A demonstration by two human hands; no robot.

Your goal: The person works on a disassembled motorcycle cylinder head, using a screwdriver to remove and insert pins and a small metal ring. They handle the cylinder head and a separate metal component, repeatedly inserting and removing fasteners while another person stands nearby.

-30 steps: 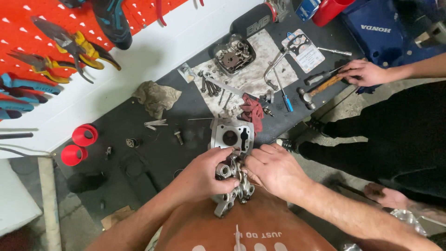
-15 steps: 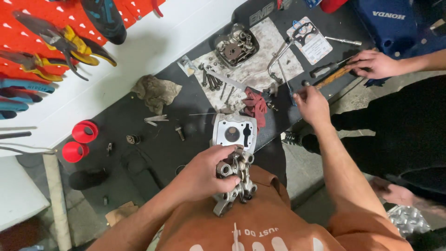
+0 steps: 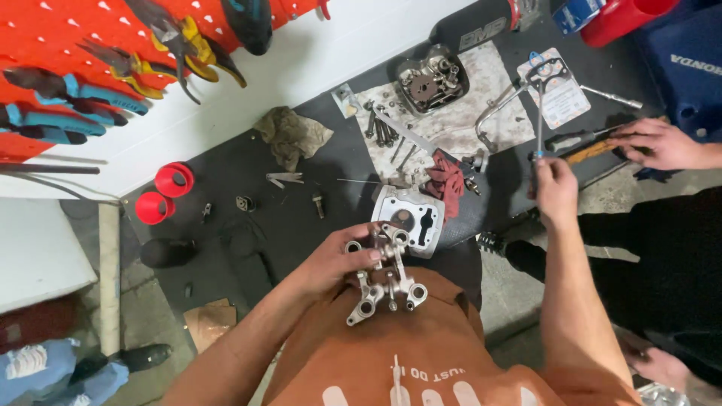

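Observation:
My left hand (image 3: 331,263) grips a silver cast-metal engine part (image 3: 387,282) with several round bores, held over my lap against my orange shirt. Just beyond it a silver cylinder block (image 3: 410,210) lies on the dark mat (image 3: 301,195). My right hand (image 3: 556,188) is stretched out to the right, away from the part, with its fingers closed around a slim metal tool (image 3: 539,124) that has a blue collar. Another person's hand (image 3: 654,143) rests further right on a wooden-handled tool (image 3: 590,150).
A red rag (image 3: 447,180), loose bolts and an engine cover (image 3: 432,79) lie on dirty paper at the back. Two red cups (image 3: 174,179) stand at the mat's left edge, with a grey rag (image 3: 289,135) beyond. Pliers hang on the red pegboard (image 3: 45,37).
My right hand has left the engine part, reached out to the right and closed on the slim tool. My left hand keeps holding the part in place.

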